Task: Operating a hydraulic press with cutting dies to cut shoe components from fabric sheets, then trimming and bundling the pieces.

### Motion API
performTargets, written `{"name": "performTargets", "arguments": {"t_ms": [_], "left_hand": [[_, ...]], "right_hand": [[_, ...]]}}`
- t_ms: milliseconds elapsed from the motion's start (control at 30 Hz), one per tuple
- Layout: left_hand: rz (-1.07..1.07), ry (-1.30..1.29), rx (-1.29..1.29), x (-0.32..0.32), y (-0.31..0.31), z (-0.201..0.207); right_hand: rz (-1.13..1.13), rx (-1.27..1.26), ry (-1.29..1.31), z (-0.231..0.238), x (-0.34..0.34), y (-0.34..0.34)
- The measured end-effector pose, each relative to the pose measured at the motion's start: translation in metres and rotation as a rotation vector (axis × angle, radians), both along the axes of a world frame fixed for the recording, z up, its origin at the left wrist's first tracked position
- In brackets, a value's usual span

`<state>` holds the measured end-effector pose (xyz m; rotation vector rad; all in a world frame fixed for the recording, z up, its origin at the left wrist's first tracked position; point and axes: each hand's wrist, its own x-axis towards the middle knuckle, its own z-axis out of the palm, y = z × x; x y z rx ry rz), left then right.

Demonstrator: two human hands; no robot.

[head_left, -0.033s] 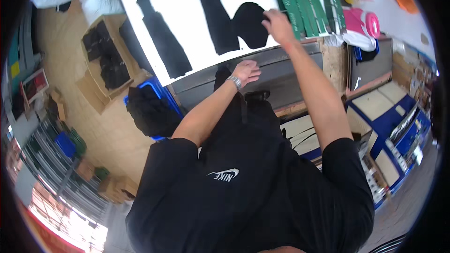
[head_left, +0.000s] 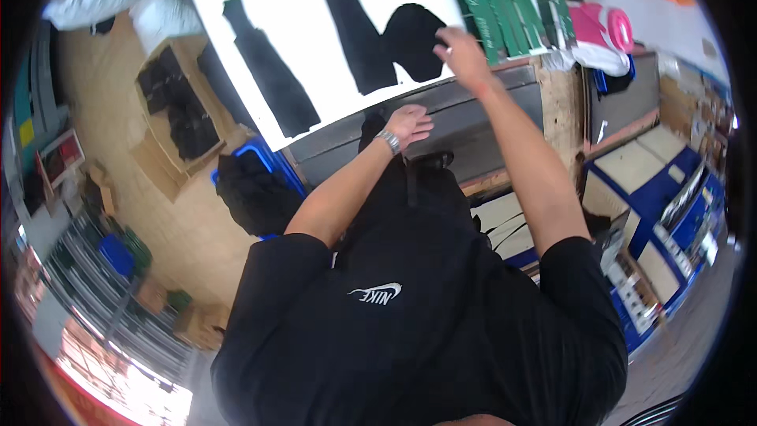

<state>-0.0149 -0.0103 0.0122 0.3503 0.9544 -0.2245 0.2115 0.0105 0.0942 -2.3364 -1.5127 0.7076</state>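
A rounded black fabric piece (head_left: 414,41) lies on the white tabletop (head_left: 303,39), near its front edge. At its right side is my right hand (head_left: 465,57), fingertips apart and reaching the fabric's edge. Beside that piece, overlapping or touching it, lies a long black fabric piece (head_left: 356,39). Farther left is another long black piece (head_left: 272,75) with a narrow end pointing away. My left hand (head_left: 408,126), with a metal watch (head_left: 388,140) on the wrist, hovers in front of the table, fingers loosely stretched and holding nothing.
Green strips with white markings (head_left: 505,8) lie on the table's right. A pink container (head_left: 607,28) stands beyond them. On the left floor are a cardboard box (head_left: 177,102) of black items and a blue crate (head_left: 272,162) heaped with black cloth. Blue-edged boards (head_left: 643,166) stand at right.
The view has shifted slightly, so the table and fabric sit a little farther left. Both hands keep nearly the same places; my right thumb and forefinger look slightly more spread.
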Motion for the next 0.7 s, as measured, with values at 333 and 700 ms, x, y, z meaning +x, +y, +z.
{"name": "performTargets", "arguments": {"t_ms": [333,700], "left_hand": [[-0.687,0.04,0.206,0.02,-0.004,0.044],[-1.257,-0.284,0.566,0.135,-0.213,0.157]], "right_hand": [[-0.707,-0.136,0.12,0.1,-0.122,-0.369],[-2.163,-0.395,-0.488,0.224,-0.457,-0.67]]}}
